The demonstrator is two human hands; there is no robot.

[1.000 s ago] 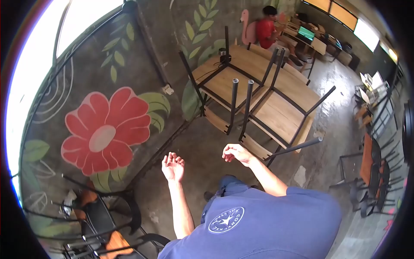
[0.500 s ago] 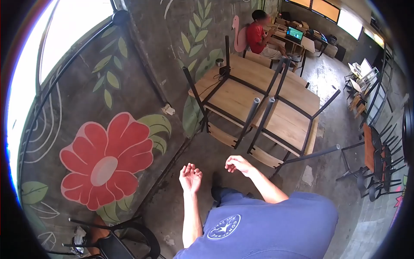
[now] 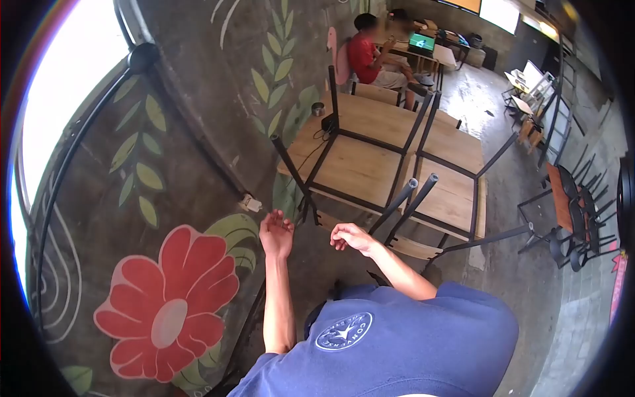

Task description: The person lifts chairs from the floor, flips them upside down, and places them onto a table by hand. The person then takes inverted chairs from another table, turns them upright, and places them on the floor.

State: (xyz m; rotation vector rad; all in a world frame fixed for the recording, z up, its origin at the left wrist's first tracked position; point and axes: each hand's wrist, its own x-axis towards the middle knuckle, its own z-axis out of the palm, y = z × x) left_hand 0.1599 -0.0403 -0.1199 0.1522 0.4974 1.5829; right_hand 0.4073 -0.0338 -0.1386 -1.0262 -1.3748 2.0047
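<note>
My left hand [image 3: 276,235] is raised in front of me, palm toward me, fingers loosely bent and holding nothing. To its right, my right hand [image 3: 352,239] hangs bent at the wrist, its fingers slackly curled and apart, with no object in them. Ahead of both hands stand two upturned wooden tables [image 3: 360,165] [image 3: 450,192], side by side, their black metal legs pointing up. The right hand is nearest to a table leg [image 3: 423,195], though it looks apart from it. A small round metal object [image 3: 318,109] and a dark cable [image 3: 311,155] lie on the left table.
A wall with a painted red flower [image 3: 169,321] runs along my left, with a white outlet box [image 3: 251,203] on it. A person in red [image 3: 365,59] sits beyond the tables near a laptop [image 3: 421,44]. Stacked chairs [image 3: 579,212] stand at the right.
My view has shifted forward, and the tables now appear nearer to my hands. Both hands are still raised and hold nothing. The black chair at the lower left has left the view.
</note>
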